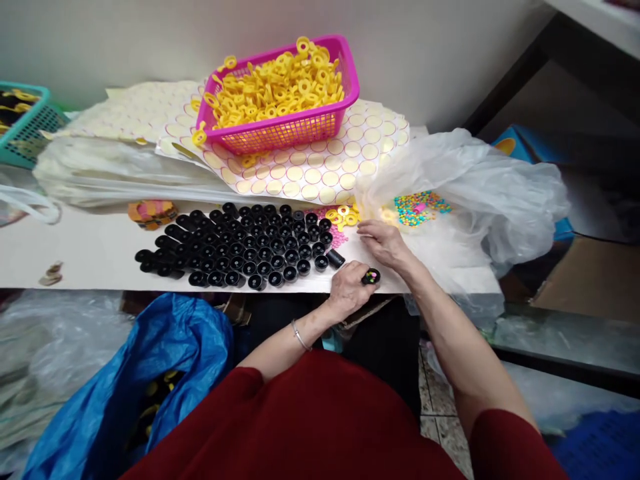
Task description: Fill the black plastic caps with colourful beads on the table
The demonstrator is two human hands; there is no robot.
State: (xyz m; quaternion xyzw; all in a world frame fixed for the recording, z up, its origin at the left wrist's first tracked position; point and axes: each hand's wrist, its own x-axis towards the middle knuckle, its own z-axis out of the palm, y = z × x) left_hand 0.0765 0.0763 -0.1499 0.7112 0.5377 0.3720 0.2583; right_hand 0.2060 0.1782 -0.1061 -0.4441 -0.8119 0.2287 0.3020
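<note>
My left hand (350,288) grips a small black cap (371,276) with coloured beads inside it, at the front edge of the white table (90,250). Fingers bent over the table, my right hand (383,241) lies just behind it, touching the surface near a few loose yellow rings (343,216) and pink beads (339,237). Whether it pinches anything is hidden. Several black caps (240,247) stand in rows to the left of both hands. A pile of coloured beads (419,207) lies on clear plastic to the right.
A pink basket (280,130) full of yellow rings sits on sheets of round stickers (320,170) at the back. A teal basket (25,127) stands far left. A blue plastic bag (125,393) hangs below the table. A crumpled clear bag (480,180) covers the right end.
</note>
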